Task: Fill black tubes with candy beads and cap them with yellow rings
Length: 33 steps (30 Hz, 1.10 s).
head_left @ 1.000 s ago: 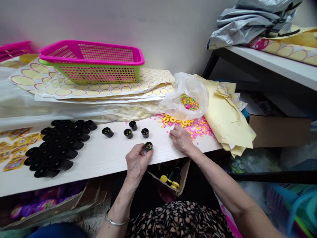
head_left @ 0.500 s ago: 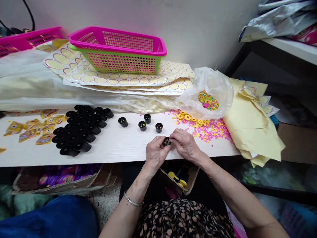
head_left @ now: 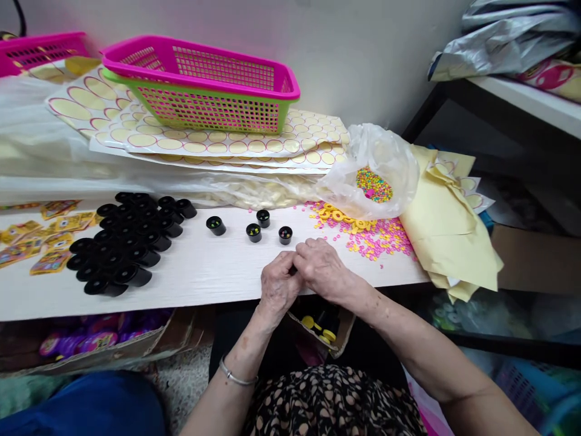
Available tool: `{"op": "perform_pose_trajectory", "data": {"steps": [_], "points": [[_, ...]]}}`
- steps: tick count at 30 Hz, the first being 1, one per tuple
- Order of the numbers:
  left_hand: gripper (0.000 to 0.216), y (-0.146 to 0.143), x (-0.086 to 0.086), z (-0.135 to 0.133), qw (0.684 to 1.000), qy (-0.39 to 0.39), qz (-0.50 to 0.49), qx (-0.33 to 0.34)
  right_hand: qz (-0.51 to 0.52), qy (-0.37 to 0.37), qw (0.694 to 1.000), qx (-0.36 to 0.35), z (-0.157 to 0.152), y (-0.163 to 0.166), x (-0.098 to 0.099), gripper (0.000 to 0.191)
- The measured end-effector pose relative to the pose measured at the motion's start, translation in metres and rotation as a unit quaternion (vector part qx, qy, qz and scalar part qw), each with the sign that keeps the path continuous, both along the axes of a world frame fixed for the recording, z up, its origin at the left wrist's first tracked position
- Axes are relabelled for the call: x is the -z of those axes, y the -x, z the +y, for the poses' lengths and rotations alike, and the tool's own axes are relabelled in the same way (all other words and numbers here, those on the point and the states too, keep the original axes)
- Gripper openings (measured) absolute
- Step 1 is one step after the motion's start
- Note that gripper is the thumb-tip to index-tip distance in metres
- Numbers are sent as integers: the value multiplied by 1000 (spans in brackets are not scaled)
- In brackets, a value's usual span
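Note:
My left hand point(head_left: 279, 283) is closed round a small black cup point(head_left: 293, 270) at the table's front edge. Only a dark sliver of that cup shows between my hands. Over its top lies my right hand point(head_left: 323, 269), fingers bent and pressed together; whatever they grip is hidden. Just beyond stand loose black cups with small coloured beads inside: one point(head_left: 285, 235) close to my right fingers, another point(head_left: 253, 232) with yellow-green beads, and one point(head_left: 216, 225) further left. Pink and yellow beads point(head_left: 381, 238) lie scattered to the right, beside several yellow rings point(head_left: 347, 219).
A cluster of black cups point(head_left: 131, 236) stands at left beside yellow printed packets point(head_left: 52, 261). Behind are a clear bag of coloured beads point(head_left: 390, 151), sticker sheets point(head_left: 181, 145) and a pink-and-green basket point(head_left: 204, 109). An open carton point(head_left: 342, 339) sits below the table edge.
My right hand has closed over the cup, whose open top with beads showed before. My view has shifted, so the table's things appear slightly further left.

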<state>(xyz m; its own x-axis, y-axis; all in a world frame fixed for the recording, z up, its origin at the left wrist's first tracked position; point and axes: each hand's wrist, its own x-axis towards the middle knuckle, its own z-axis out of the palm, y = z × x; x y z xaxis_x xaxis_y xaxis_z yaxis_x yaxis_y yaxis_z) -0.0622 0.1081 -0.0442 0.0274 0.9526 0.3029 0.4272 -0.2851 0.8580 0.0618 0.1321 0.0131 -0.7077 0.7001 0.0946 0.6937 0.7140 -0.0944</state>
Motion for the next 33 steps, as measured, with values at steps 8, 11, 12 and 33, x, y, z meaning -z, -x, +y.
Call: {"op": "perform_pose_trajectory", "data": {"steps": [8,11,12,33], "points": [[14,-2,3,2,998,15,47,-29,209,103,971,58,24,-33,10,14],[17,-2,3,1,998,19,42,-33,221,37,955,195,52,-56,21,14],[18,-2,3,1,998,23,40,-33,186,4,951,248,61,-62,24,15],[15,-4,10,0,997,64,-6,-36,272,86,958,28,3,-31,7,24]]}}
